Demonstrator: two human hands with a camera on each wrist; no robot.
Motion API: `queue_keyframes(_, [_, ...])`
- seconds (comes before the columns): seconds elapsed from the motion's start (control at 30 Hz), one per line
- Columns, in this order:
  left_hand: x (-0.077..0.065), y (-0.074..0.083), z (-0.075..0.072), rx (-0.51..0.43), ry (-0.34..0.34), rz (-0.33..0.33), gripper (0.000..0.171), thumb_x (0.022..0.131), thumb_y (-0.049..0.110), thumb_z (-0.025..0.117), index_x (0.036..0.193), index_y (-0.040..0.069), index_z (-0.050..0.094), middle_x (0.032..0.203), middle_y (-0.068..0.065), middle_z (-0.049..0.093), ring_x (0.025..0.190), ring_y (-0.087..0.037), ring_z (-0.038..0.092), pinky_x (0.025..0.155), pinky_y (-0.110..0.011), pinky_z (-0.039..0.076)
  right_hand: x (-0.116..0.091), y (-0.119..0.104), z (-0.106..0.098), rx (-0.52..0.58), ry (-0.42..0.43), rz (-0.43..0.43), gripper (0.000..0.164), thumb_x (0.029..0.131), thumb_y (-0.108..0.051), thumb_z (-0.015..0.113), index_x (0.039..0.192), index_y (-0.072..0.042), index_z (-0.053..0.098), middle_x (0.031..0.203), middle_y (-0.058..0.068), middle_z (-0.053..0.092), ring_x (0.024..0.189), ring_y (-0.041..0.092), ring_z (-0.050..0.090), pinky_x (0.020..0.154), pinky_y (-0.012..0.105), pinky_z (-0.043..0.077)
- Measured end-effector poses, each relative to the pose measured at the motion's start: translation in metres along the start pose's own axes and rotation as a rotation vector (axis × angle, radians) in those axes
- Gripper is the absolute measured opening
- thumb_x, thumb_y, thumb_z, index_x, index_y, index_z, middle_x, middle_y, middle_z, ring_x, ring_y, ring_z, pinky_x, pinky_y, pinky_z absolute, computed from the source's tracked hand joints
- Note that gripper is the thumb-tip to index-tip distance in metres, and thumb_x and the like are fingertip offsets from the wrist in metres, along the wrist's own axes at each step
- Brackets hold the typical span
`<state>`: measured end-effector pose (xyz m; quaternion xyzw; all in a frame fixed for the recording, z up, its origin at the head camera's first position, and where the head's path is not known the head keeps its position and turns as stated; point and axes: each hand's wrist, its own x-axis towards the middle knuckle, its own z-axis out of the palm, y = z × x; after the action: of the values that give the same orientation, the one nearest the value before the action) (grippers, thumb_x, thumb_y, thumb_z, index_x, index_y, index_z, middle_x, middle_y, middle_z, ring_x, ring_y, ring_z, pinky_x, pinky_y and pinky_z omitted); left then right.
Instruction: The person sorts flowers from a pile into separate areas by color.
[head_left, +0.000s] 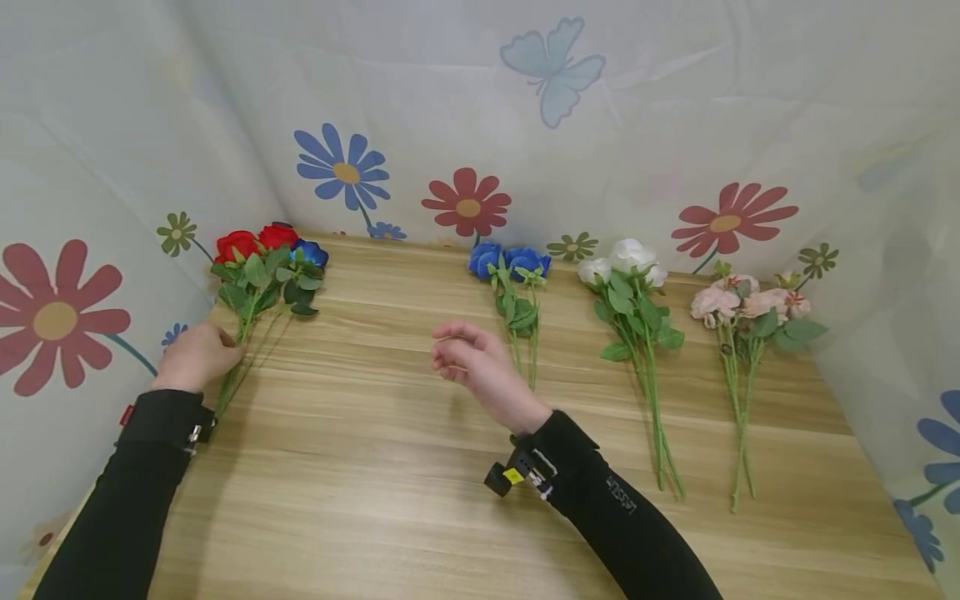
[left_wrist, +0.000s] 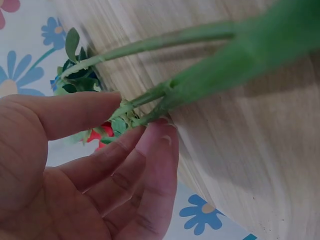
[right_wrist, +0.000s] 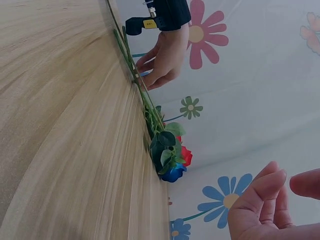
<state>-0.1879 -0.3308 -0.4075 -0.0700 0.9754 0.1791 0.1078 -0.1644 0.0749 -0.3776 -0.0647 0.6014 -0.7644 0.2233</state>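
Note:
At the left end of the table, my left hand (head_left: 197, 357) pinches the green stems of red roses (head_left: 242, 245) between thumb and fingertips. The left wrist view shows those stems (left_wrist: 155, 95) close up, with the thumb (left_wrist: 85, 112) on one side. A blue rose (head_left: 311, 252) lies among the red blooms, and its thin stem runs beside theirs. Near the middle, my right hand (head_left: 483, 367) hovers over the table, fingers loosely bent, holding nothing. Blue roses (head_left: 510, 262) lie just beyond it, their stems partly behind the hand.
White roses (head_left: 630, 262) and pale pink flowers (head_left: 750, 302) lie to the right on the wooden table (head_left: 360, 467), stems towards me. A printed cloth (head_left: 420, 100) with flowers and a butterfly hangs behind and along both sides.

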Motion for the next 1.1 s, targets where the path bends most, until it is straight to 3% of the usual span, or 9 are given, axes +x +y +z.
queue_keyframes(0.2, [0.003, -0.005, -0.001, -0.020, -0.030, -0.031, 0.040, 0.096, 0.023, 0.060, 0.106, -0.015, 0.065, 0.107, -0.035, 0.064, 0.092, -0.048, 0.062, 0.069, -0.048, 0.051, -0.001, 0.000, 0.001, -0.005, 0.000, 0.006, 0.022, 0.102, -0.006, 0.050, 0.123, 0.001, 0.054, 0.094, -0.002, 0.061, 0.086, 0.010, 0.061, 0.081, 0.022, 0.052])
queue_keyframes(0.43, [0.007, -0.010, 0.000, -0.046, -0.054, -0.018, 0.033, 0.092, 0.021, 0.060, 0.095, -0.011, 0.067, 0.090, -0.025, 0.063, 0.080, -0.036, 0.058, 0.061, -0.033, 0.044, -0.002, 0.001, 0.001, -0.002, -0.003, 0.009, 0.025, 0.103, -0.006, 0.049, 0.126, 0.004, 0.052, 0.094, -0.002, 0.062, 0.085, 0.009, 0.061, 0.078, 0.019, 0.052])
queue_keyframes(0.6, [0.009, -0.011, 0.001, -0.079, -0.084, -0.014, 0.031, 0.092, 0.022, 0.058, 0.063, 0.009, 0.056, 0.065, -0.002, 0.043, 0.066, -0.023, 0.044, 0.058, -0.030, 0.032, -0.002, 0.002, -0.001, -0.002, -0.010, 0.001, 0.028, 0.103, -0.006, 0.048, 0.128, 0.006, 0.050, 0.093, -0.004, 0.062, 0.085, 0.009, 0.061, 0.078, 0.020, 0.052])
queue_keyframes(0.67, [0.010, -0.012, 0.002, -0.097, -0.095, -0.010, 0.037, 0.092, 0.022, 0.057, 0.057, 0.017, 0.046, 0.060, 0.004, 0.036, 0.061, -0.018, 0.039, 0.057, -0.030, 0.029, -0.002, 0.003, -0.001, -0.004, -0.010, 0.001, 0.026, 0.103, -0.006, 0.048, 0.126, 0.005, 0.052, 0.093, -0.003, 0.062, 0.085, 0.009, 0.061, 0.079, 0.020, 0.052])
queue_keyframes(0.77, [0.009, -0.013, 0.001, -0.128, -0.105, 0.000, 0.040, 0.093, 0.023, 0.056, 0.055, 0.020, 0.043, 0.055, 0.007, 0.035, 0.056, -0.015, 0.036, 0.056, -0.029, 0.027, -0.002, 0.003, -0.002, -0.005, -0.011, 0.002, 0.025, 0.103, -0.006, 0.049, 0.125, 0.004, 0.053, 0.094, -0.003, 0.062, 0.086, 0.009, 0.061, 0.079, 0.020, 0.052])
queue_keyframes(0.87, [0.008, -0.012, 0.000, -0.147, -0.104, 0.000, 0.039, 0.095, 0.025, 0.056, 0.058, 0.016, 0.049, 0.057, 0.005, 0.042, 0.058, -0.016, 0.040, 0.057, -0.030, 0.029, -0.002, 0.003, -0.003, -0.012, -0.014, 0.002, 0.028, 0.102, -0.006, 0.049, 0.127, 0.006, 0.051, 0.094, -0.003, 0.062, 0.086, 0.009, 0.061, 0.079, 0.020, 0.052])
queue_keyframes(1.0, [0.003, -0.009, -0.002, -0.143, -0.065, -0.005, 0.033, 0.097, 0.023, 0.054, 0.074, 0.003, 0.065, 0.066, -0.003, 0.060, 0.069, -0.022, 0.053, 0.061, -0.029, 0.034, -0.003, 0.002, -0.003, -0.018, -0.012, 0.007, 0.026, 0.103, -0.007, 0.049, 0.126, 0.005, 0.052, 0.095, -0.003, 0.061, 0.086, 0.009, 0.061, 0.080, 0.021, 0.052])
queue_keyframes(1.1, [-0.001, -0.006, -0.004, -0.135, -0.030, -0.010, 0.031, 0.097, 0.020, 0.051, 0.084, -0.004, 0.067, 0.071, -0.008, 0.063, 0.072, -0.025, 0.055, 0.060, -0.029, 0.036, -0.004, 0.002, -0.003, -0.018, -0.007, 0.011, 0.025, 0.102, -0.007, 0.049, 0.125, 0.004, 0.053, 0.095, -0.002, 0.061, 0.086, 0.009, 0.061, 0.080, 0.022, 0.052])
